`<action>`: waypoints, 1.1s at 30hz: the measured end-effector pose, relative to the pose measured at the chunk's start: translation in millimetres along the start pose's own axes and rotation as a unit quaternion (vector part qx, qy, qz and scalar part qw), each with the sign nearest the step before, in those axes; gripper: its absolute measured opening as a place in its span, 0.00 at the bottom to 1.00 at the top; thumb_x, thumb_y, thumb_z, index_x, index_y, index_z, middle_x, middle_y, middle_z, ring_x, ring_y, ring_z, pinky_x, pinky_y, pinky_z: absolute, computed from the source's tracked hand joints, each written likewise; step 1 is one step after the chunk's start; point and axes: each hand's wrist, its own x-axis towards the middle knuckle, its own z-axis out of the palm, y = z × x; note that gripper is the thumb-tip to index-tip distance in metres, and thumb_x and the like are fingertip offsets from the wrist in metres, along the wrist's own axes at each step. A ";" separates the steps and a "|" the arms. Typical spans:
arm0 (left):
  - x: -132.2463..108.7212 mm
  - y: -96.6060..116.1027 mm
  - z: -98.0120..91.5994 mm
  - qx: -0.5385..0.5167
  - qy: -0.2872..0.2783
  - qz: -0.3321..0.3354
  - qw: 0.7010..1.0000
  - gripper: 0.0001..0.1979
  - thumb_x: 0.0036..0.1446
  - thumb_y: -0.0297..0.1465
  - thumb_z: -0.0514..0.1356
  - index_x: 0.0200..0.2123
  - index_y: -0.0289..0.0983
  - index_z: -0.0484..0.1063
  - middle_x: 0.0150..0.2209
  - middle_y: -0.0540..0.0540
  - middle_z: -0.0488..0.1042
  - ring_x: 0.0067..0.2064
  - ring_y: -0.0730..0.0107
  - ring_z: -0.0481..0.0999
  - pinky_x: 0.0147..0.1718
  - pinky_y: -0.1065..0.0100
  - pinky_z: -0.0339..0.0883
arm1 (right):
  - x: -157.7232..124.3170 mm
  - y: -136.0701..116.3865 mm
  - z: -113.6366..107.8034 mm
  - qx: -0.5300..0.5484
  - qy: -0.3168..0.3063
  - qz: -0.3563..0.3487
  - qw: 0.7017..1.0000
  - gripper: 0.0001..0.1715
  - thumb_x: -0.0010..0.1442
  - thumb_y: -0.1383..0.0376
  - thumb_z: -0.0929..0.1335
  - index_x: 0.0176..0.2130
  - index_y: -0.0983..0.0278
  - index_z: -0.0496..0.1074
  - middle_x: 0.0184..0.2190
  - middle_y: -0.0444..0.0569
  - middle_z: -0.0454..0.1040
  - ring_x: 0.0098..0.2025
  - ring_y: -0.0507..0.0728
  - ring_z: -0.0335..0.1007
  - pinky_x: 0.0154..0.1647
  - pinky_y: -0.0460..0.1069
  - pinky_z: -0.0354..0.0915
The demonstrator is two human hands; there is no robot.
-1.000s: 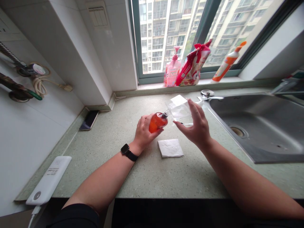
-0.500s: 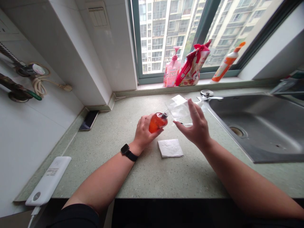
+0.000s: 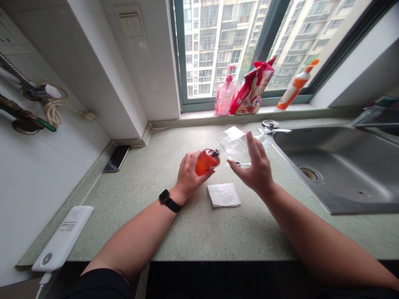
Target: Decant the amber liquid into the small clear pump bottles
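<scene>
Closed around the rounded body of an orange-red bottle (image 3: 203,164), the left grip (image 3: 188,172) has its fingers curled over the top and its thumb stretched along the underside. Its forearm slants in from the lower left, out of a dark sleeve (image 3: 104,284), with a black, square-faced watch (image 3: 164,196) at the wrist. Opposite, the right forearm comes up from the lower right corner. The right grip (image 3: 260,168) forms a wide C, thumb low and fingers raised, with a clear bottle (image 3: 233,145) held between them.

Both bottles hang tilted above the middle of the worktop (image 3: 243,232), their necks meeting or very nearly so; the exact contact is too small to tell. The orange-red bottle is translucent and glossy, with a dark ring at its neck. The clear bottle looks boxy, with flat faces, one catching a bright white reflection. Just beyond the right thumb lies a thin white stem (image 3: 245,165) with a dark end, partly hidden by the hand.

Below the bottles, a soft white tissue (image 3: 223,195) lies folded into a rough square. The worktop is pale green and finely speckled, beside a brushed-metal sink (image 3: 346,162) with rounded corners.
</scene>
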 end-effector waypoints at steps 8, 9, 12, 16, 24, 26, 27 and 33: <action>-0.5 -0.6 -0.8 -0.003 -0.001 -0.003 1.000 0.39 0.63 0.53 0.68 0.69 0.43 0.62 0.58 0.37 0.72 0.59 0.50 0.74 0.61 0.47 0.72 | 0.0 -3.0 1.9 -0.001 -0.009 0.011 1.000 0.61 0.64 0.58 0.74 0.81 0.53 0.40 0.74 0.57 0.65 0.70 0.73 0.69 0.68 0.70 0.72; -0.5 -0.8 -0.8 -0.003 -0.001 -0.004 1.000 0.39 0.63 0.53 0.68 0.69 0.43 0.62 0.59 0.37 0.72 0.59 0.50 0.74 0.61 0.47 0.72 | 0.1 -3.0 2.0 -0.001 -0.010 0.012 1.000 0.61 0.64 0.58 0.74 0.81 0.53 0.40 0.74 0.57 0.65 0.70 0.73 0.69 0.68 0.70 0.72; -0.4 -1.7 -0.7 -0.010 0.003 -0.002 1.000 0.39 0.63 0.53 0.69 0.69 0.44 0.62 0.59 0.37 0.71 0.59 0.49 0.74 0.60 0.46 0.72 | 1.2 -3.7 2.2 -0.005 -0.014 0.012 1.000 0.60 0.64 0.59 0.74 0.81 0.53 0.41 0.74 0.57 0.65 0.70 0.73 0.69 0.67 0.70 0.72; -0.6 -2.2 -0.7 -0.019 0.009 0.001 1.000 0.39 0.63 0.52 0.69 0.69 0.44 0.63 0.59 0.37 0.71 0.60 0.49 0.74 0.61 0.46 0.72 | 3.0 -5.7 1.9 -0.002 -0.014 0.012 1.000 0.60 0.64 0.60 0.75 0.81 0.53 0.41 0.74 0.57 0.65 0.70 0.73 0.70 0.67 0.71 0.73; -0.4 0.2 -2.2 -0.020 0.011 0.003 1.000 0.38 0.62 0.52 0.70 0.69 0.43 0.63 0.59 0.37 0.72 0.58 0.52 0.75 0.59 0.48 0.74 | 6.1 -10.6 0.4 0.005 -0.025 0.015 1.000 0.61 0.63 0.62 0.74 0.81 0.51 0.41 0.74 0.57 0.63 0.71 0.74 0.67 0.68 0.72 0.71; -0.4 0.9 -2.1 -0.028 0.008 -0.002 1.000 0.39 0.62 0.52 0.70 0.69 0.43 0.63 0.58 0.38 0.72 0.58 0.51 0.75 0.59 0.48 0.74 | 7.3 -11.9 -0.4 0.007 -0.030 0.014 0.999 0.61 0.63 0.62 0.74 0.81 0.51 0.40 0.75 0.56 0.62 0.72 0.75 0.66 0.69 0.72 0.70; -0.5 1.1 -2.0 -0.032 0.005 -0.006 0.999 0.39 0.62 0.52 0.70 0.69 0.43 0.62 0.58 0.37 0.72 0.58 0.51 0.76 0.59 0.48 0.74 | 7.9 -12.6 -0.8 0.007 -0.031 0.012 0.999 0.61 0.63 0.63 0.74 0.81 0.51 0.39 0.75 0.56 0.62 0.72 0.75 0.66 0.69 0.72 0.70; -1.1 0.9 -1.3 -0.051 0.003 -0.009 0.999 0.40 0.61 0.54 0.70 0.68 0.43 0.63 0.58 0.37 0.72 0.57 0.51 0.77 0.58 0.48 0.76 | 12.4 -15.8 -2.4 0.002 -0.030 0.005 1.000 0.61 0.63 0.65 0.73 0.81 0.52 0.40 0.74 0.57 0.64 0.72 0.75 0.65 0.69 0.72 0.70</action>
